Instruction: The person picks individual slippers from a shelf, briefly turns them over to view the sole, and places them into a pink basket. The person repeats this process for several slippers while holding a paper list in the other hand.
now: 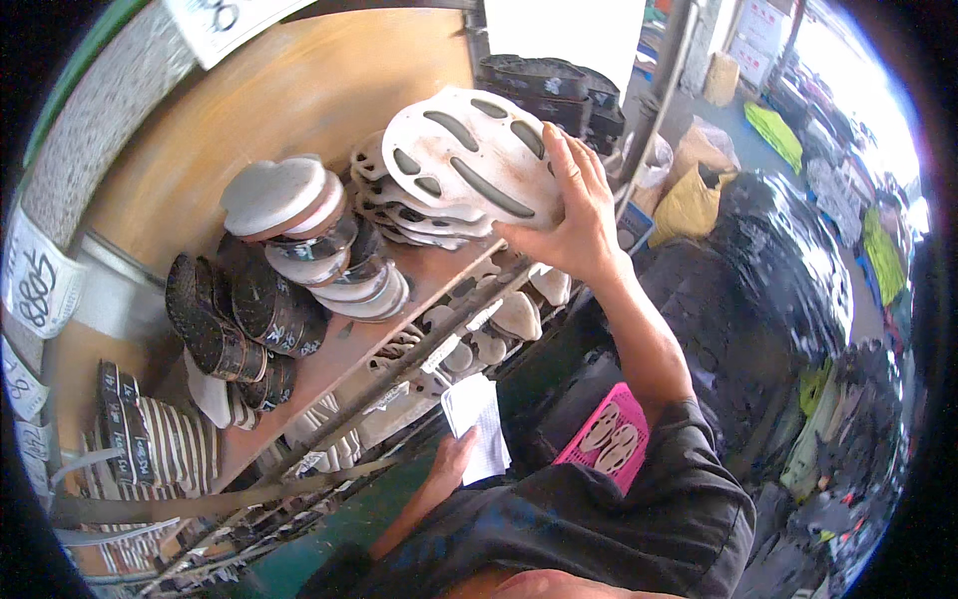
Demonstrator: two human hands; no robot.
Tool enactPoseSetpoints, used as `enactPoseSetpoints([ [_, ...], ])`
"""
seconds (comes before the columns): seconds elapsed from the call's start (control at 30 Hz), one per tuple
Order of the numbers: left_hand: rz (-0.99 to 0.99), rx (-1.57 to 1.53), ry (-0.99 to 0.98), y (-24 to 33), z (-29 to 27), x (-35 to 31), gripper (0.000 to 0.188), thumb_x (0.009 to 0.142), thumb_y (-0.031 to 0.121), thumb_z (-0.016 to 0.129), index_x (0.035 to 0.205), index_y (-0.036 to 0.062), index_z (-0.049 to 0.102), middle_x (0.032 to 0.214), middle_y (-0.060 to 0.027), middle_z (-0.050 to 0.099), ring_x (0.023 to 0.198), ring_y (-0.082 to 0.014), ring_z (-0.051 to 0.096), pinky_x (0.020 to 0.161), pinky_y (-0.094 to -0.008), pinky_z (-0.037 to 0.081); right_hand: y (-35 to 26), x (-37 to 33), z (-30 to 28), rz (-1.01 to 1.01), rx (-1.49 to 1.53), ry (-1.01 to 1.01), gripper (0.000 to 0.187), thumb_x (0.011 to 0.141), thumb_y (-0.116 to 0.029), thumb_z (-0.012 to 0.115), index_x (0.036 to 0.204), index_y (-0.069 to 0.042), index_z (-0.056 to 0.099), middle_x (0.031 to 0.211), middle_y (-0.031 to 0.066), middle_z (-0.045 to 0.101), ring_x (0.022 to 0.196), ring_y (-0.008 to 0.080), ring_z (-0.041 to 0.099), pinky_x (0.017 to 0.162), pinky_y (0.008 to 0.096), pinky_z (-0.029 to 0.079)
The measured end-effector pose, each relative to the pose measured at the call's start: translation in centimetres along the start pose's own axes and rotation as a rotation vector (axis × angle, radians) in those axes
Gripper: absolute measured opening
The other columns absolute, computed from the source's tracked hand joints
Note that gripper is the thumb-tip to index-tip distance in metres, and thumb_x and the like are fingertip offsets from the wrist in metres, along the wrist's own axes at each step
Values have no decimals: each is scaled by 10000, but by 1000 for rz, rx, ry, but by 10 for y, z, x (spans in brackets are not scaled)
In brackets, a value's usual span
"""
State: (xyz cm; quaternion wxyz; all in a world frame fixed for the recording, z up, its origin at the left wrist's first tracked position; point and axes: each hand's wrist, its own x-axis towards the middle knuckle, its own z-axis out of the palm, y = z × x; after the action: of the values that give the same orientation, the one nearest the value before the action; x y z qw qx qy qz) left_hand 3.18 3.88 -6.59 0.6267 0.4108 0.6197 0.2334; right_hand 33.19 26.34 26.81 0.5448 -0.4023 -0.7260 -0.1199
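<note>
My right hand (579, 205) grips the right edge of an off-white, sole-shaped plate (489, 155) with long slots through it. The thumb lies below and the fingers wrap the far edge. Behind and below the plate, a stack of similar slotted plates (419, 222) rests on the shelf. Lower down, my left hand (456, 457) is closed on a wad of white paper sheets (479, 414), held in front of the shelf edge. Left of the slotted stack stand bundled white sole-shaped pieces (274, 200), with black sole-shaped pieces (264, 290) beside them.
The wooden shelf (334, 374) has a metal rail along its front, and a lower tier holds more pale pieces (516, 317). Striped stacks (180, 439) stand at left. Near my body is a pink basket (634, 454) with slotted pieces. Black plastic bundles (758, 260) fill the right.
</note>
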Motion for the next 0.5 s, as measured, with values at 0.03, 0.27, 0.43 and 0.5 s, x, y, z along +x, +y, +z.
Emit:
enactPoseSetpoints([
  [0.03, -57, 48, 25, 7, 2, -2, 410, 981, 341, 674, 1163, -25, 710, 900, -11, 679, 784, -119, 562, 704, -322, 448, -1, -8, -6, -15, -8, 24, 1073, 570, -261, 918, 1511, -33, 455, 1435, 253, 540, 1298, 451, 524, 1107, 551, 417],
  [0.27, 32, 4, 113, 33, 34, -25, 382, 967, 301, 696, 1066, -66, 723, 949, -66, 722, 856, -163, 626, 769, -370, 495, -17, -75, -54, 134, 81, 103, 1057, 586, -279, 925, 1487, 33, 467, 1405, 275, 561, 1292, 428, 549, 1120, 516, 410],
  [0.43, 51, -18, 26, 33, 53, -50, 364, 983, 215, 666, 1206, -72, 674, 1130, -78, 699, 1018, -169, 621, 895, -343, 479, -34, -141, -74, 723, 1281, 77, 1122, 752, -379, 897, 1609, 18, 291, 1493, 193, 524, 1331, 258, 534, 1157, 396, 361],
  [0.5, -16, -18, -5, 33, 61, -60, 378, 992, 180, 649, 1266, -80, 649, 1223, -87, 680, 1107, -174, 609, 973, -333, 458, -38, -161, -81, 761, 1564, 26, 1122, 770, -539, 861, 1583, 17, 325, 1480, 237, 529, 1337, 318, 561, 1152, 476, 409],
])
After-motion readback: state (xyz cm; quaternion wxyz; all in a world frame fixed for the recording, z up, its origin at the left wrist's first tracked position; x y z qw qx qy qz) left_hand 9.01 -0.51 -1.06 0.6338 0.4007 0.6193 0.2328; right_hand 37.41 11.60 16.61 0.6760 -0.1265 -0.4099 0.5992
